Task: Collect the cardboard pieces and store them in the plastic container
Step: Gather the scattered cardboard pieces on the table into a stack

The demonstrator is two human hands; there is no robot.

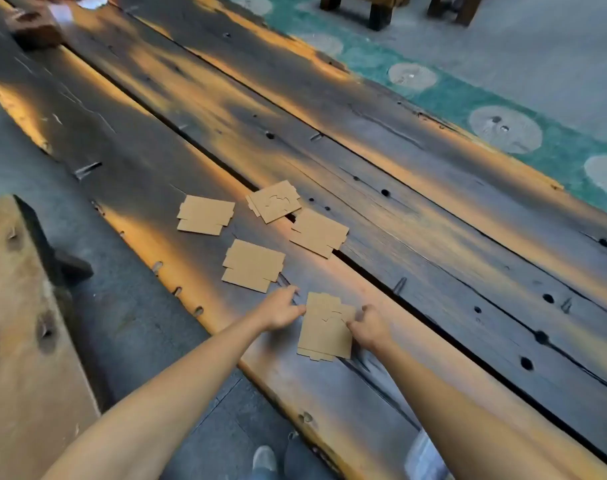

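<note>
Both hands on the nearest cardboard piece (pixel 326 327), flat on the wooden tabletop (pixel 433 209). Right hand (pixel 371 329) at its right edge, fingers curled and pinching that edge, likely to lift it. Left hand (pixel 281 311) at its left edge, fingers loosely bent, fingertip touching to steady it; no grip evident. Four more cardboard pieces (pixel 253 265) beyond the nearest piece, scattered apart. Plastic container possibly the pale blurred shape (pixel 425 455) nearer than that piece; cannot tell.

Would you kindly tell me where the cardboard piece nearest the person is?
In the head view, that cardboard piece lies low-centre on the wooden table, between both hands.
</note>
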